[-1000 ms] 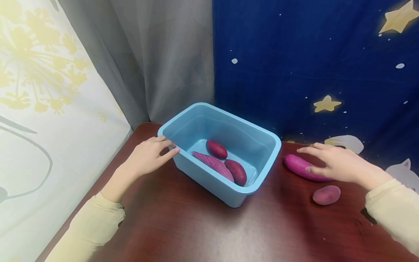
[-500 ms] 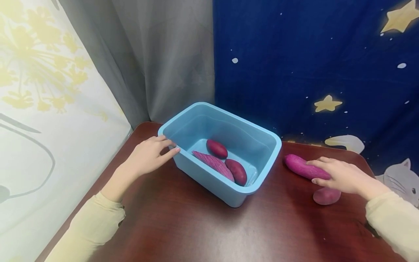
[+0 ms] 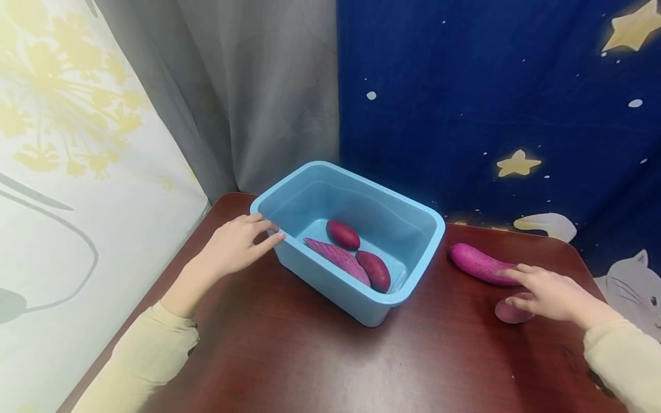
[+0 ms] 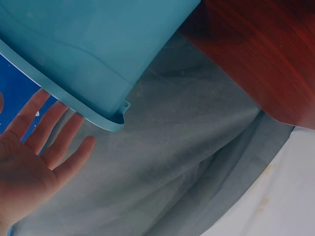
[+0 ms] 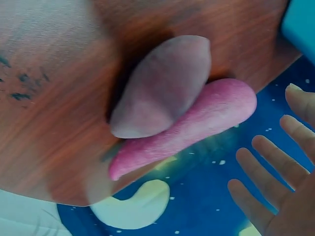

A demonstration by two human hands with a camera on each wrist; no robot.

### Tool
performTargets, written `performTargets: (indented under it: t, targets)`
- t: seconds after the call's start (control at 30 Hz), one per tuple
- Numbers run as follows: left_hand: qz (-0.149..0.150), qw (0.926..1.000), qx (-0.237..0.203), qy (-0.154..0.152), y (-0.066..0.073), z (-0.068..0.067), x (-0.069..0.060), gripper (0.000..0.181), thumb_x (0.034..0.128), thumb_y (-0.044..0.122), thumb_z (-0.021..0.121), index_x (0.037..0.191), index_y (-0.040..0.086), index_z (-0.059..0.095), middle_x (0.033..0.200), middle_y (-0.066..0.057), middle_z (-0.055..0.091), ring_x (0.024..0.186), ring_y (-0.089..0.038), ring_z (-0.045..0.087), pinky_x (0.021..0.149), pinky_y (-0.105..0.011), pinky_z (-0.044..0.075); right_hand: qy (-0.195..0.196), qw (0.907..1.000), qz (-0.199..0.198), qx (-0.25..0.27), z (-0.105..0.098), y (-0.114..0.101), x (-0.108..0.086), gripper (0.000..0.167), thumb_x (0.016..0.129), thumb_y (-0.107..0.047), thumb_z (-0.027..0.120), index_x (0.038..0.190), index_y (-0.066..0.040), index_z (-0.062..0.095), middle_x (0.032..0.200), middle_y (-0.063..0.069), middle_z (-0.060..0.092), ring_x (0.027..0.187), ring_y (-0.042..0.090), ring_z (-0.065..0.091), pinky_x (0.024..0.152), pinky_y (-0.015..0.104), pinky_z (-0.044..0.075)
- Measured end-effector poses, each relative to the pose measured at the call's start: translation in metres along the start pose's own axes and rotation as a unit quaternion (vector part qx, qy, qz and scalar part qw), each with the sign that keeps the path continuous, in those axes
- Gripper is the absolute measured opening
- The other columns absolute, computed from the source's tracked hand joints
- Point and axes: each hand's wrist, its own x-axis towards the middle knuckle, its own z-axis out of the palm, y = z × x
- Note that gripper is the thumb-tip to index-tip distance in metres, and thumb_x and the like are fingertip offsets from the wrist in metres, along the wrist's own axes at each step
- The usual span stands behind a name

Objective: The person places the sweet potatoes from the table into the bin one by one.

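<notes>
My left hand (image 3: pixel 234 244) rests its straight, relaxed fingers at the left rim of a light-blue plastic bin (image 3: pixel 322 281). In the left wrist view, the fingers (image 4: pixel 61 140) lie spread along the bin's edge. Three purple sweet potatoes lie in the bin: a ridged pink-purple one (image 3: pixel 335 259) and two darker ones (image 3: pixel 343 234). On the right, my right hand (image 3: pixel 555 293) hovers, fingers spread, over a small oval sweet potato (image 3: pixel 508 313), partly hiding it. A long magenta sweet potato (image 3: pixel 475 265) lies just beyond, its right end near my fingertips. My right hand holds nothing.
Everything stands on a dark-red wooden table (image 3: pixel 310 367). Behind it hang a grey curtain (image 3: pixel 284 97) and a blue starry curtain (image 3: pixel 439 115). A white patterned cloth (image 3: pixel 103 229) is at the left. The bin stands near the table's back edge.
My right hand has moved from over the long magenta sweet potato towards me, and is now above the small oval one. The left hand and the sweet potatoes stay in place.
</notes>
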Motion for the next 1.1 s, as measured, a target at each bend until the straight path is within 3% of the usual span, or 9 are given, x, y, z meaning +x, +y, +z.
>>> performTargets:
  t: [0.1,0.4,0.7,1.1]
  targets:
    - [-0.001,1.0,0.0,-0.002,0.0,0.0,0.0,0.036,0.0853,0.039,0.054,0.102,0.009,0.064,0.096,-0.008,0.059,0.09,-0.027,0.053,0.068,-0.045,0.046,0.0,1.0,-0.007,0.003,0.005,0.004,-0.002,0.05,0.068,-0.031,0.073,0.111,-0.009,0.058,0.109,0.028,0.051,0.098,0.043,0.049,0.065,0.055,0.042]
    - [0.0,1.0,-0.001,-0.001,0.0,0.0,0.001,0.036,0.0853,0.039,0.054,0.102,0.009,0.064,0.095,-0.007,0.06,0.09,-0.027,0.053,0.068,-0.045,0.046,0.027,0.9986,-0.043,0.012,0.023,0.015,-0.006,0.049,0.062,-0.026,0.077,0.106,-0.013,0.059,0.101,0.013,0.056,0.092,0.034,0.053,0.059,0.048,0.045]
    - [0.001,1.0,0.002,0.0,0.001,-0.001,0.0,0.037,0.0849,0.041,0.054,0.103,0.01,0.064,0.096,-0.007,0.06,0.091,-0.027,0.054,0.069,-0.045,0.046,-0.012,0.9996,-0.022,0.012,0.033,0.019,-0.007,0.05,0.061,-0.026,0.078,0.105,-0.009,0.061,0.099,0.015,0.056,0.088,0.034,0.055,0.061,0.052,0.044]
    - [0.002,1.0,0.001,0.001,0.001,0.0,0.0,0.036,0.0847,0.039,0.055,0.102,0.01,0.064,0.096,-0.008,0.06,0.091,-0.027,0.054,0.069,-0.046,0.046,-0.028,0.9992,-0.027,-0.006,0.045,0.022,-0.007,0.047,0.058,-0.016,0.078,0.102,-0.01,0.062,0.09,0.003,0.054,0.082,0.027,0.055,0.06,0.046,0.046]
